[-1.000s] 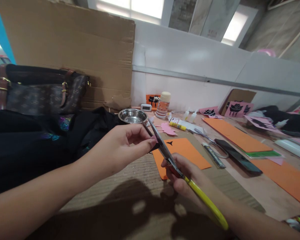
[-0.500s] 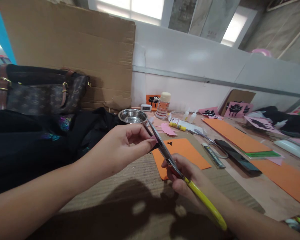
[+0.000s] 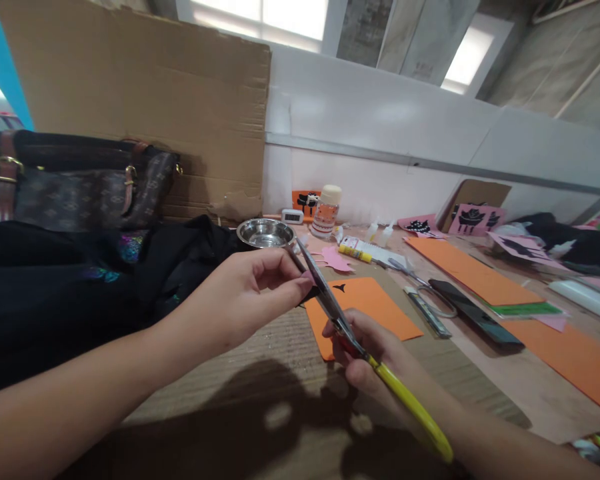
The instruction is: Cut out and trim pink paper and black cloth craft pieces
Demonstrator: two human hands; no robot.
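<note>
My left hand [image 3: 245, 293] pinches a small black paper scrap [image 3: 311, 294] between thumb and fingers, right against the blades. My right hand [image 3: 375, 357] is wrapped round the yellow handles of a pair of scissors [image 3: 330, 303], whose blades point up and away. Under the blades lies an orange sheet [image 3: 375, 310] with a small black cutout [image 3: 339, 287] on it.
A steel bowl [image 3: 265, 233], a glue bottle [image 3: 327, 210] and a yellow glue stick [image 3: 356, 253] stand behind. A phone [image 3: 473, 310], another pair of scissors [image 3: 420, 280] and long orange sheets [image 3: 473, 270] lie right. A handbag [image 3: 80, 180], black cloth and cardboard fill the left.
</note>
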